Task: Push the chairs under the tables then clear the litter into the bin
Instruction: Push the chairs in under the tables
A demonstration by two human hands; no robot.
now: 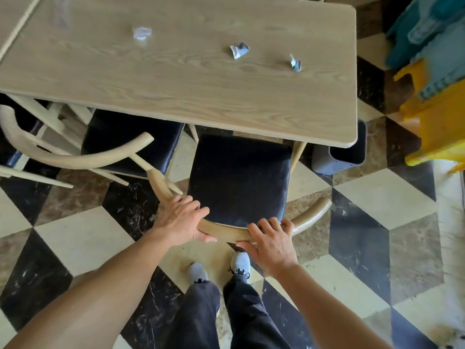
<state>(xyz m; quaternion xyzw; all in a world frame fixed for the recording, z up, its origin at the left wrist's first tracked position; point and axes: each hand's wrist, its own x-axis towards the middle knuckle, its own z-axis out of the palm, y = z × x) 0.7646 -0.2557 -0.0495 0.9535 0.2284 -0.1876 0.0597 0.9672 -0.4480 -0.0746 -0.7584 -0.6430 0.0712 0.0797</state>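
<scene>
A wooden chair with a dark blue seat (239, 177) stands in front of me, its front edge just under the pale wooden table (176, 79). My left hand (182, 219) and my right hand (273, 241) both grip its curved back rail. A second chair (130, 142) of the same kind sits to the left, partly under the table. Three crumpled scraps lie on the tabletop: a clear one (142, 33), a grey-white one (239, 49) and a small one (295, 62). A grey bin (339, 154) stands on the floor by the table's right corner.
Yellow and teal cleaning equipment (435, 79) fills the right side. The floor is chequered black, cream and brown tile. My feet in grey shoes (219, 268) stand right behind the chair. Another table's edge (15, 28) shows at the far left.
</scene>
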